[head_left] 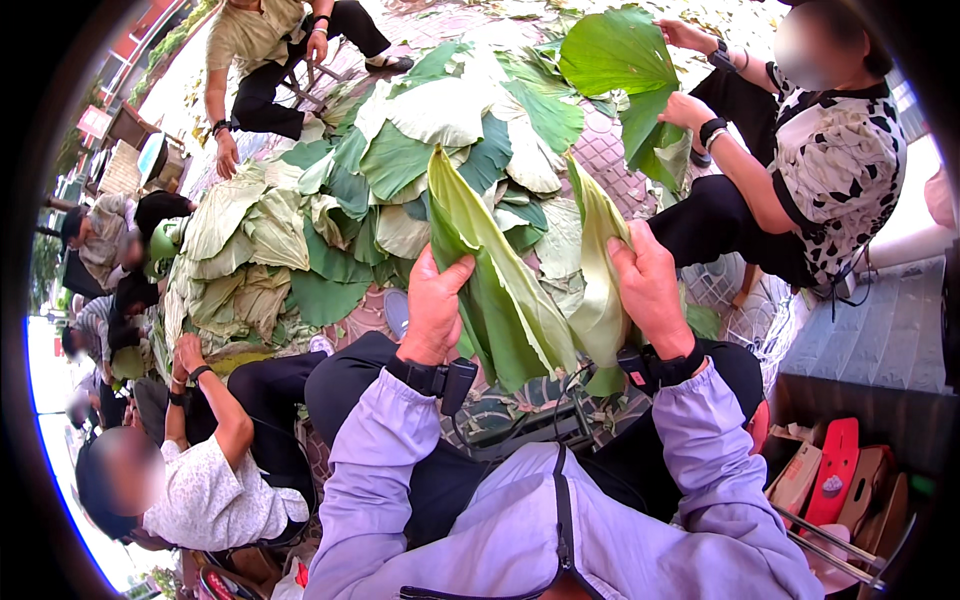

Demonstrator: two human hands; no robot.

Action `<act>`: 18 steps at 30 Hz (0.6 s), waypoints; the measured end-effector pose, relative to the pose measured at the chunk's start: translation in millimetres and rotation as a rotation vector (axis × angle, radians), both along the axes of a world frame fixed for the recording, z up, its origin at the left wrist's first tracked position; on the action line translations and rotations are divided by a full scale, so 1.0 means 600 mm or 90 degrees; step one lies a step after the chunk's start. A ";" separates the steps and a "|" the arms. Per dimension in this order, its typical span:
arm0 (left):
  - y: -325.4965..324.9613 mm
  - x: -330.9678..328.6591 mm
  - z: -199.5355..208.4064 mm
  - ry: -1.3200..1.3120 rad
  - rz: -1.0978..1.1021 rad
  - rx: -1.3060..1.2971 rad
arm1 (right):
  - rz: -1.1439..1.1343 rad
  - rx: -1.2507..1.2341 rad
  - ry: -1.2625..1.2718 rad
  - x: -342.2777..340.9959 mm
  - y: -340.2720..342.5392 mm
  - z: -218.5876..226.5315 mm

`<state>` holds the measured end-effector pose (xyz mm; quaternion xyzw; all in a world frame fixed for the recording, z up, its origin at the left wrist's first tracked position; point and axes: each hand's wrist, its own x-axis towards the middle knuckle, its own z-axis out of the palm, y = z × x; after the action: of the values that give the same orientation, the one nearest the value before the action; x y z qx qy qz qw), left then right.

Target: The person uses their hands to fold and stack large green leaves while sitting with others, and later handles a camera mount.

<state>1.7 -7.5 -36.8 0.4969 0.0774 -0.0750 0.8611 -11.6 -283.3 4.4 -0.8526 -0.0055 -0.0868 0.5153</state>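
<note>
1. The left hand (432, 305) has its fingers closed around one folded side of a big green leaf (500, 290); the right hand (650, 290) clasps the other side.
2. The leaf stands upright above the lap, before the leaf pile (330, 230).
3. Best to keep both halves level, pressing the fold evenly without tearing.

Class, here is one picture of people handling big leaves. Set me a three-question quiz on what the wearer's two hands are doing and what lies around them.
1. True or false: the left hand and right hand both grip one large folded green leaf.
2. Where does the heap of flat green leaves lie? A in a box, B on the paved ground, C on a table.
3. What does the person in the black-and-white patterned top hold up?

Key: 1 true. 2 B. 3 A bright green leaf.
</note>
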 end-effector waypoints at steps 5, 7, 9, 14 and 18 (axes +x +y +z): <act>0.011 0.006 -0.003 -0.017 0.022 -0.019 | 0.001 0.018 0.023 -0.002 -0.001 0.001; 0.013 0.008 -0.001 -0.024 0.027 -0.028 | -0.001 0.011 0.021 -0.002 -0.004 0.001; 0.011 0.006 0.002 -0.019 0.032 -0.031 | -0.004 0.005 0.021 -0.003 -0.005 0.002; 0.016 0.008 0.000 -0.023 0.047 -0.028 | -0.017 -0.024 0.023 -0.001 -0.014 -0.004; 0.020 0.009 0.002 -0.026 0.054 -0.030 | -0.015 -0.005 -0.019 -0.002 -0.015 -0.005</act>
<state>7.2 4.6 -35.8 0.4740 0.0795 -0.0299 0.8764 -12.5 -292.2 1.2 -0.8533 -0.0030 -0.1053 0.5106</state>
